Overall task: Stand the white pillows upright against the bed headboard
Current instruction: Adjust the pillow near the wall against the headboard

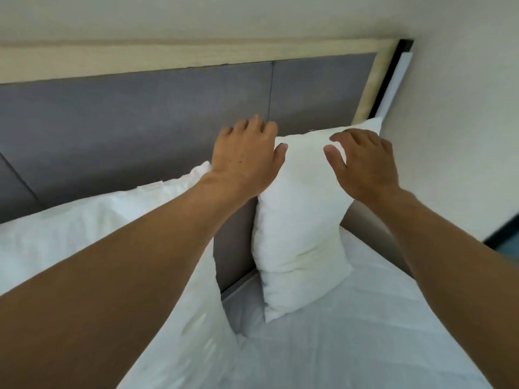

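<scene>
Plump white fabric pillow, soft and slightly creased, stands upright on its short end against the grey upholstered panelled headboard, which has a pale wood-grain trim along the top. Left hand sits at the pillow's top left corner, fingers spread, thumb touching the fabric. Right hand hovers at the top right corner, fingers curled loosely and spread; cannot tell if it touches. Neither hand is clamped on anything; hands are apart, pillow top between them. Second larger white pillow, crinkled cover, lies under the left forearm, leaning on the headboard left of the left hand. White bed sheet with faint woven stripes below both hands. Cream wall beyond the right hand.
</scene>
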